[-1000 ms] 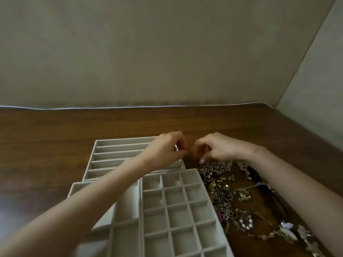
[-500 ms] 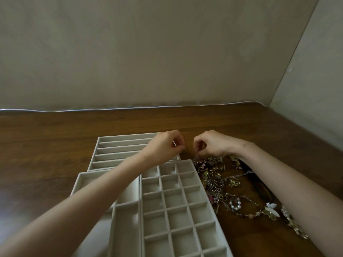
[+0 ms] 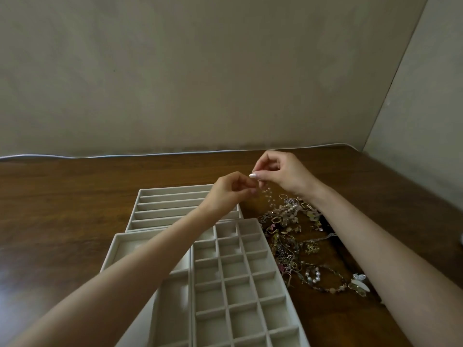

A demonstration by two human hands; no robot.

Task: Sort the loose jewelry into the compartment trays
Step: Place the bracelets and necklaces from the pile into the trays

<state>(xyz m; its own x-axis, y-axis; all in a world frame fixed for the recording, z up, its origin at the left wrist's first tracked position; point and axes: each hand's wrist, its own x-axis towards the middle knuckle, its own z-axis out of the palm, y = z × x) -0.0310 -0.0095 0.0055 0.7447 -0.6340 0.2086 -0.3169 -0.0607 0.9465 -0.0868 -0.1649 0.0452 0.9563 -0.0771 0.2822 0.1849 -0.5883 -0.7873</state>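
Head view, nearest: pale beige fabric-lined grid tray (image 3: pixel 220 261), empty, set just left of the tangled heap of gold, pearl and bead jewelry (image 3: pixel 290 236) on the dark wooden table (image 3: pixel 62 209), handy for short drops. Beyond, left hand (image 3: pixel 230 194) and right hand (image 3: pixel 283 174), fingertips curled into pinches on a thin beaded strand (image 3: pixel 268 196), held above the heap, probably teasing it free. Farthest, long-slotted beige tray (image 3: pixel 170 199), likely its place

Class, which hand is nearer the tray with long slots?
Left. The left hand is over the right end of the long-slot tray; the right hand is right of its edge.
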